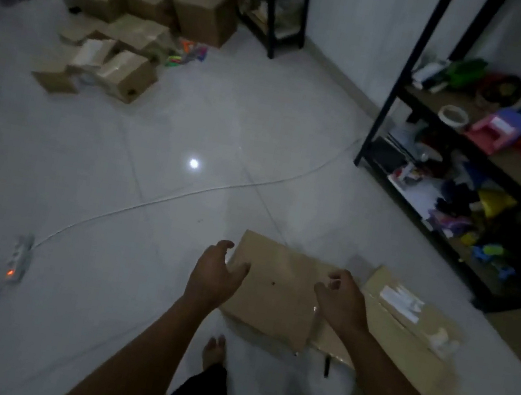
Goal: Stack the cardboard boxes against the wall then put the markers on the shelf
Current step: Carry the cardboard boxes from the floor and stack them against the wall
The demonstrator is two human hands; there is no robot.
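hands hover over a flat cardboard box (270,289) near the bottom of the frame. left hand (215,276) is spread, fingers loosely curled at the box's left edge, thumb touching or just above the cardboard; whether it grips is unclear. right hand (341,302) sits over the box's right side with fingers bent inward, holding nothing that can be made out. that box lies on the white tiled floor (196,116), partly overlapping a second cardboard box (404,323) with white labels, which lies beside a black metal shelf (389,91) crowded with coloured odds and ends and a roll of tape (453,115). a bare foot (214,351) shows below the left hand, and a small dark object (327,365), too blurred to name, lies by the box's near edge. far off at upper left is a loose pile of cardboard boxes (132,46) with bright markers (187,52) on the floor just beside it. a white cable (183,192) crosses the tiles to a power strip (19,256) with lit switches at left.
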